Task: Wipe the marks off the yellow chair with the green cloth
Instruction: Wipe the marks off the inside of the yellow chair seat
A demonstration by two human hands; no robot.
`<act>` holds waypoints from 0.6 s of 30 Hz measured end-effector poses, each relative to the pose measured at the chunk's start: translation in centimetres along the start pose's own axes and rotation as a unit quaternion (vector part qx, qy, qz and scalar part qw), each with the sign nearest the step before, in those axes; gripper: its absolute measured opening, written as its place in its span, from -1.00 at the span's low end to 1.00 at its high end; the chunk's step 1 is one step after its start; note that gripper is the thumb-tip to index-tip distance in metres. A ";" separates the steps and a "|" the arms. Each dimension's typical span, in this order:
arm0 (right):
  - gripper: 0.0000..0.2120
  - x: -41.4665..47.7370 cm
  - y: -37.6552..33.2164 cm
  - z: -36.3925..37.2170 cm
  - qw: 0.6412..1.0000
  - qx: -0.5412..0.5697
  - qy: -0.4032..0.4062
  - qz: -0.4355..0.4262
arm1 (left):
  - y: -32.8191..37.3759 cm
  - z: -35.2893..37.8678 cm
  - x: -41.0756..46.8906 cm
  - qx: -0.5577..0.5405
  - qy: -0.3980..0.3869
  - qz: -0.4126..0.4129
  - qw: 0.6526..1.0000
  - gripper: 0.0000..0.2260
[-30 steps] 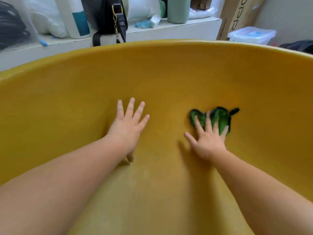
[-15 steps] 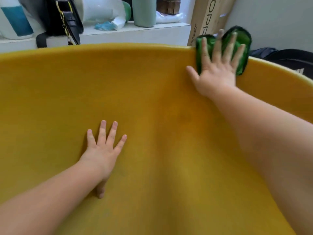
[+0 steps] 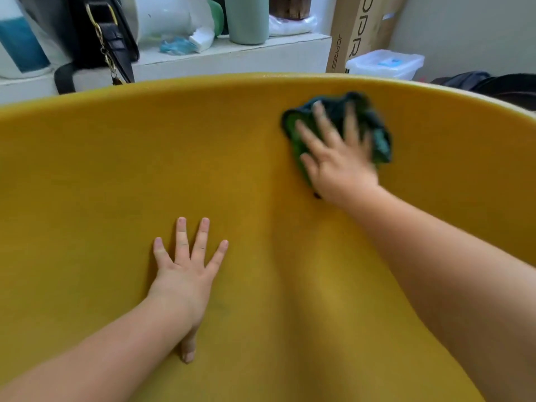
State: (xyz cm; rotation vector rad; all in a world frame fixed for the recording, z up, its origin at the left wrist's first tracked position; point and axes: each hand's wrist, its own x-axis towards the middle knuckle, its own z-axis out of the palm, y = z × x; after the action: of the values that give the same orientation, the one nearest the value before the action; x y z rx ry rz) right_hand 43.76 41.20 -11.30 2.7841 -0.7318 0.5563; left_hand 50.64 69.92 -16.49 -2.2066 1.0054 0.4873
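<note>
So: one yellow chair (image 3: 101, 169), one green cloth (image 3: 378, 137), two hands. The cloth sits high on the right side of the chair's curved back, just under the top edge. The right hand (image 3: 339, 161) lies flat on it, fingers straight and spread, pressing it against the chair. It's blurry, but it looks fully open. The left hand (image 3: 185, 274) is lower, toward the middle, palm flat on bare chair, fingers fanned wide, holding nothing. Behind the chair: one black bag (image 3: 107, 30), one green cup (image 3: 248, 18), one cardboard box (image 3: 359, 30), one clear bin (image 3: 383, 63).
</note>
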 end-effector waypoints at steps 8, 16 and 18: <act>-0.43 2.1 -5.5 1.7 0.992 0.085 0.057 0.073 | -0.2 -0.2 0.1 -0.002 0.004 0.006 1.000 0.59; -0.43 2.6 -8.8 0.9 0.993 0.012 0.072 -0.089 | 0.1 -0.4 -0.2 0.001 0.014 0.009 1.000 0.59; -0.37 4.5 -5.9 0.4 0.997 0.027 0.067 0.027 | 0.1 -0.4 -0.2 -0.001 0.017 0.011 1.000 0.59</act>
State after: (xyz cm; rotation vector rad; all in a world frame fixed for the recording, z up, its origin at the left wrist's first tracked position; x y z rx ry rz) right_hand 50.55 44.19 -10.43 2.7497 -0.7760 0.7774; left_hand 50.44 69.71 -16.13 -2.2149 1.0474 0.4633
